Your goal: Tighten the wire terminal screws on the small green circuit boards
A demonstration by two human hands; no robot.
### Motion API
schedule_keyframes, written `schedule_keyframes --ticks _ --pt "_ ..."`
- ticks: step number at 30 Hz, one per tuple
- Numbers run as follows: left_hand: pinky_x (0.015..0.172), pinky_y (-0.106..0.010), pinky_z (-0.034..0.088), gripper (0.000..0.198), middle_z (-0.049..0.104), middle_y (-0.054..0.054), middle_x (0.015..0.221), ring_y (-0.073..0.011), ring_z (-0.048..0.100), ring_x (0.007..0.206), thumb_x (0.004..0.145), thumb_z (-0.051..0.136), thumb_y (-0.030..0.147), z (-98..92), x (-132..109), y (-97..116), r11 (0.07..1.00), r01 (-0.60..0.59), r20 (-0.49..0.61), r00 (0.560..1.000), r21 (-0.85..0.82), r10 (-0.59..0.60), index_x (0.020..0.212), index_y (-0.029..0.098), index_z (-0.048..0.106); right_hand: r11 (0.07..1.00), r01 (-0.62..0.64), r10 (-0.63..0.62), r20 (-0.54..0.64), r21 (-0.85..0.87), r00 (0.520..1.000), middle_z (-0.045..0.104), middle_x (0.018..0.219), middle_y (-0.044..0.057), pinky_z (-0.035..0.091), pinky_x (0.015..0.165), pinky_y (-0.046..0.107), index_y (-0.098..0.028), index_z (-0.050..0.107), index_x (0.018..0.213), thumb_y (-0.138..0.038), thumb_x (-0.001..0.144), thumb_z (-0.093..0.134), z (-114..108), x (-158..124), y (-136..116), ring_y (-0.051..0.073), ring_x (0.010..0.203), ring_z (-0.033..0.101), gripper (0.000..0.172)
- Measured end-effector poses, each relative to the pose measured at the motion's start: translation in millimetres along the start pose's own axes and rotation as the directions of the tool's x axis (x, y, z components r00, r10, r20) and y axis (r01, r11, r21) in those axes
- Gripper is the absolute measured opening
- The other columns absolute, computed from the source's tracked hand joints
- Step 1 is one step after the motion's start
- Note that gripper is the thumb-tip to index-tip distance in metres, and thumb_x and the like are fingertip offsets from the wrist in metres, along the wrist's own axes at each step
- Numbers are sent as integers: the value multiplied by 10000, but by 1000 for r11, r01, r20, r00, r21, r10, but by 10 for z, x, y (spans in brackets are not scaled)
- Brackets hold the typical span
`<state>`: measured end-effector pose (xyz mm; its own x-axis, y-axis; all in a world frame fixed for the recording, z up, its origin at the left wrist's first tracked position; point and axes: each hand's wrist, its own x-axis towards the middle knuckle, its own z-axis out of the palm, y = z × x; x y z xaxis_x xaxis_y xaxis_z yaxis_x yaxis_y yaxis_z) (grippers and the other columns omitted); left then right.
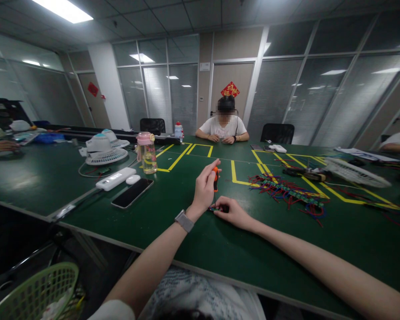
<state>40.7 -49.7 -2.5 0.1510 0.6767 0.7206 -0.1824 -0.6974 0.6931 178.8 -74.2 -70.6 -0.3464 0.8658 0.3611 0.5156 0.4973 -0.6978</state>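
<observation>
My left hand (205,189) is closed round an orange-handled screwdriver (216,177), held upright with its tip pointing down. A grey watch sits on that wrist. My right hand (231,212) rests on the green table (193,231) just below the screwdriver, its fingers pinched on a small dark part (216,208) with coloured wires. The part is too small to name exactly.
A pile of red and blue wired parts (286,192) lies to the right. On the left are a black phone (132,193), a white power strip (116,178), a pink-lidded bottle (146,153) and small fans (103,151). A person (224,129) sits across. A green basket (36,291) stands at the lower left.
</observation>
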Motion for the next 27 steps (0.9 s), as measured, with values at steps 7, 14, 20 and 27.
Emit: schedule_keyframes --ticks 7,14,20,27 --pt "766 -283 499 329 620 -88 1119 -156 617 884 877 481 271 22 -14 -9 999 12 0 1000 44 -12 1197 211 533 1000 5 -5 -1 6 1000 544 717 -7 387 567 229 -154 598 773 -167 732 593 2 2 1 107 617 462 43" --pt "809 -262 469 269 531 -65 1064 -154 546 966 870 495 275 15 -24 68 967 -87 5 996 238 89 1108 235 614 999 9 -9 -12 39 1000 548 700 -10 387 562 231 -161 565 739 -166 717 598 3 5 -15 107 601 461 39" --pt "887 -315 468 320 563 -78 1200 -172 581 1024 923 376 262 35 -10 16 999 -32 53 998 44 29 1188 216 548 999 9 -9 -4 33 1000 566 730 3 390 575 235 -157 587 760 -174 729 590 -7 2 -48 112 618 467 35" --pt "737 -234 482 220 548 -60 992 -149 563 900 828 566 273 15 -18 52 972 -64 -45 996 225 76 1028 215 638 999 8 -8 2 37 1000 560 722 4 388 574 235 -154 599 766 -184 734 591 -16 -6 -52 114 621 468 44"
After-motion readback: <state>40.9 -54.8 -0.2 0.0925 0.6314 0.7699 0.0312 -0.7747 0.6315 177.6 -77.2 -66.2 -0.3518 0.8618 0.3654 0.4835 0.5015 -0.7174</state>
